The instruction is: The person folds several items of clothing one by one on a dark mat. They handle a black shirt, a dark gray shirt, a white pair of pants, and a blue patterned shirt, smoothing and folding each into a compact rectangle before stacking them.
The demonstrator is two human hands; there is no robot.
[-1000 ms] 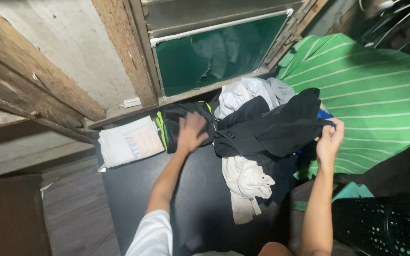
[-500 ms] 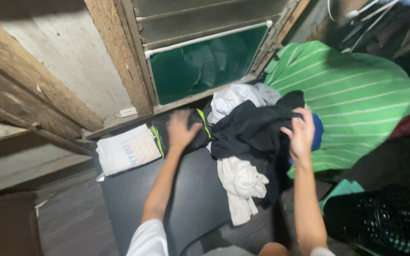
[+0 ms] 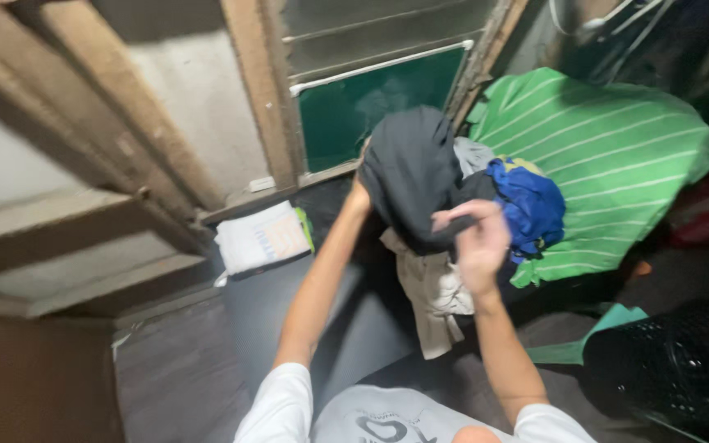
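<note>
Black garment [image 3: 410, 168], one, held up by two hands: right [image 3: 479, 244] gripping; left apparently hidden inside.

Modest home corner, rough timber wall [image 3: 133, 123], louvred window [image 3: 387, 90], heaped clothes [image 3: 453, 205]

Support surface is a dark textured mat [image 3: 289, 316] laid on a grey plank floor [image 3: 178, 381]. On the mat: folded white garment with an orange print [image 3: 260, 238] at 10 o'clock, crumpled beige cloth [image 3: 436, 299] at 2 o'clock. Green striped fabric [image 3: 609, 156] spreads at the 2 o'clock side, a blue garment [image 3: 531, 205] bunched on its near edge.
</note>
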